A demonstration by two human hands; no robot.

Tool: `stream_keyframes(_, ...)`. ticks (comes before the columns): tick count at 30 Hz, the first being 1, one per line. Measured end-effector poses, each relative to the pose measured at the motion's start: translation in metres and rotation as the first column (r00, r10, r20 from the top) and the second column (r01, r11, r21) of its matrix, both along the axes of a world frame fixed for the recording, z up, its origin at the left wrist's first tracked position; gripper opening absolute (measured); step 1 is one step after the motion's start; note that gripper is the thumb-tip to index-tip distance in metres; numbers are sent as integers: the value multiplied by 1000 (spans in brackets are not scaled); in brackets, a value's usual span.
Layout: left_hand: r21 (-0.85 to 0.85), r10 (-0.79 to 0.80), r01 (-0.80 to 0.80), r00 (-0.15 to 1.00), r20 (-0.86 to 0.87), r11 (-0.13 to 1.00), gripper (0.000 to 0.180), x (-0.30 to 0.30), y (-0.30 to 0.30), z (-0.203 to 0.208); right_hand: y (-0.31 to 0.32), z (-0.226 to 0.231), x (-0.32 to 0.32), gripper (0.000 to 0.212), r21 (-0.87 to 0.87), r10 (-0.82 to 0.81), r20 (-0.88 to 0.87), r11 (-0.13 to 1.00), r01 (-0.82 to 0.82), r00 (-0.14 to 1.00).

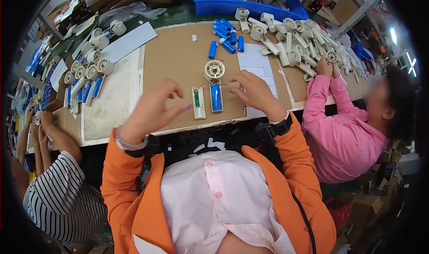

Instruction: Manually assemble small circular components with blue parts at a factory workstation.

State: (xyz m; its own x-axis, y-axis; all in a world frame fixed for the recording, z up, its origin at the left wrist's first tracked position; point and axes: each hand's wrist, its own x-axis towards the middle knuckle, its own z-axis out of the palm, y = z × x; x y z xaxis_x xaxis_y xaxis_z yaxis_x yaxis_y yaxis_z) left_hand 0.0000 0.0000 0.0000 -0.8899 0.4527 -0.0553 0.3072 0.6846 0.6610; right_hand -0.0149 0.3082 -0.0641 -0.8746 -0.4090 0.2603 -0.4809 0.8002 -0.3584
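Observation:
An opened handheld fan lies in front of me on the brown cardboard. Its round white fan head (215,69) points away from me, and a blue battery (216,97) sits in the handle below it. Beside it on the left rests the other white handle half (199,111), which carries a green circuit board (197,98). Thin reddish wires run between the two halves. My left hand (157,103) hovers left of the handle half, fingers apart and holding nothing. My right hand (258,94) is raised right of the battery, thumb and fingers spread, close to a wire end.
Loose blue batteries (226,35) lie beyond the fan. White fan bodies (295,37) are heaped at the far right, near a co-worker in pink (342,129). Fans with batteries (91,71) stand at left, near a striped-shirt co-worker (56,200). A blue bin (250,9) stands behind.

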Motion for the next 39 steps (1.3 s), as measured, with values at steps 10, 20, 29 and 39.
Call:
stream_keyframes(10,-11,-350,373,857,-378,928,47,-3,52,-61,-18,-12,-14,10,94,-58,-103,993,68,993)
stream_keyframes(20,-125,-433,421,801,-414,898,61,-7,66,-78,-28,-19,-21,9,236,-71,-156,966,107,985)
stream_keyframes(29,-113,-456,446,821,-343,888,63,-8,67,-89,-18,-26,-32,13,-14,-79,75,997,80,994)
stream_keyframes(39,-106,-482,475,817,-317,874,64,-15,63,-91,-20,-55,-38,14,-592,20,423,763,259,906)
